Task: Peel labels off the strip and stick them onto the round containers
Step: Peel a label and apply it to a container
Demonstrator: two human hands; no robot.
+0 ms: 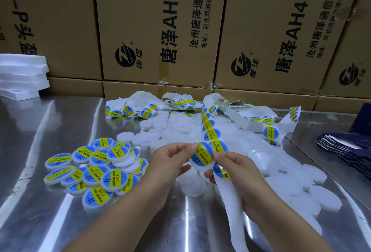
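A round blue-and-yellow label (pixel 201 156) lies on a white round container (pixel 198 166) held above the steel table. My left hand (pixel 170 159) grips the container, its fingertip on the label's upper edge. My right hand (pixel 228 168) pinches the white label strip (pixel 212 129) where it meets the container, a fingertip on the label's right edge. The strip's bare backing (pixel 230 207) hangs down under my right wrist. A pile of labelled containers (pixel 96 168) lies to the left. Unlabelled white containers (pixel 313 193) spread across the middle and right.
The steel table (pixel 40 135) has bare surface at left and front. Cardboard boxes (pixel 160 30) wall the back. White foam slabs (pixel 22 75) are stacked at far left. Dark blue flat packets (pixel 345 147) lie at the right edge. Tangled label strip (pixel 140 107) lies at the back.
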